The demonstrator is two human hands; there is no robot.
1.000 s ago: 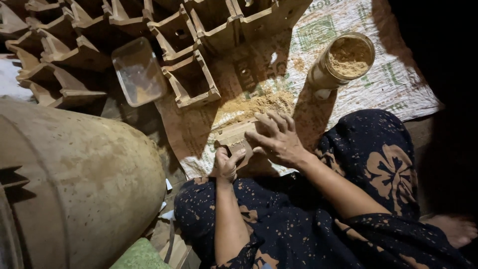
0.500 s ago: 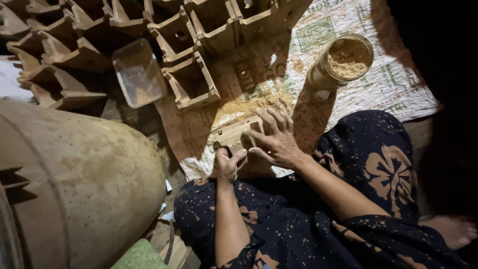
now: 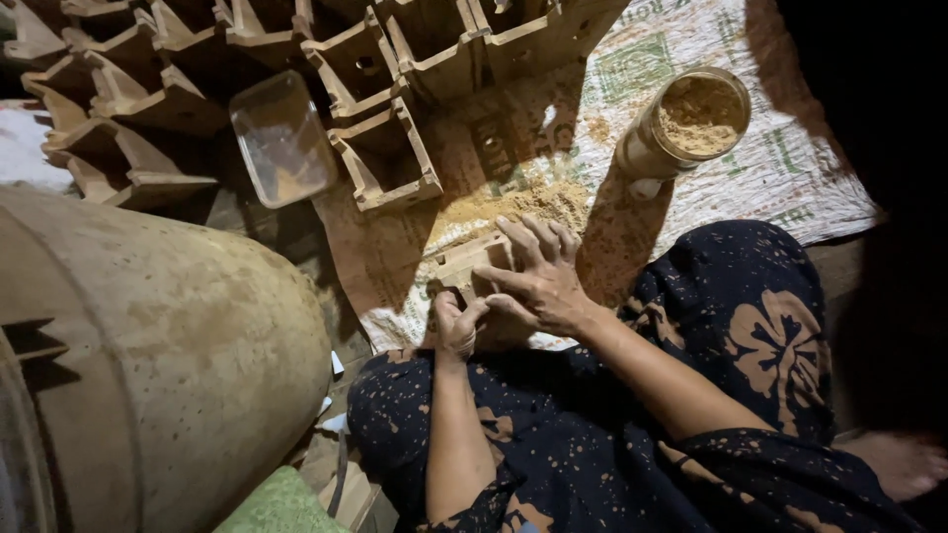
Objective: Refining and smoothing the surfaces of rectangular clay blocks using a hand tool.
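Observation:
A small clay mould piece (image 3: 464,265) lies on a woven sack mat (image 3: 770,178) in front of my lap. My right hand (image 3: 538,276) rests on top of it with fingers spread, pressing down. My left hand (image 3: 456,324) grips its near left corner with curled fingers. Loose tan powder (image 3: 513,202) is scattered on the mat just beyond the piece. A jar (image 3: 691,118) filled with the same powder stands at the upper right.
Several open square clay boxes (image 3: 385,158) stand in rows at the top and left. A clear plastic tub (image 3: 281,138) lies among them. A big round clay vessel (image 3: 168,355) fills the left. My dark flowered dress (image 3: 750,345) covers my knees.
My right hand has slid slightly lower onto the clay piece and its fingers have spread. My left hand keeps its hold at the corner.

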